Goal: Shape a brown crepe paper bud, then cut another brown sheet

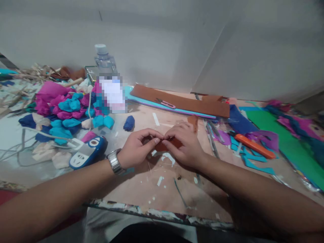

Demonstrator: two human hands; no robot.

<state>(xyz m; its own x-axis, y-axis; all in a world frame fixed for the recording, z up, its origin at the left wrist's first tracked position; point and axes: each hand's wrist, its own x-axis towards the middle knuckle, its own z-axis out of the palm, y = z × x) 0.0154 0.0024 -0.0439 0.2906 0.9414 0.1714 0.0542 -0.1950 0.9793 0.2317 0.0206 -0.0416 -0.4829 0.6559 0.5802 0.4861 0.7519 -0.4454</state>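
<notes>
Brown piece [168, 145]: centre of the table [149, 184], between both hands.
Left hand [138, 146]: thumb and forefinger pinched together at the piece's left end.
Right hand [186, 145]: thumb and curled fingers gripping the piece, tips at the left hand's.
Far: brown strip [192, 105], pink snips [167, 104] on top.
Left: crumpled bundles [69, 104], blue-and-white socket [87, 153].
Right: orange cutter [254, 146] beside blue scraps [258, 166].

Orange knife [254, 146]; green sheet [274, 133]; pink-handled snips [168, 104]; blue-and-white power strip [87, 153].
</notes>
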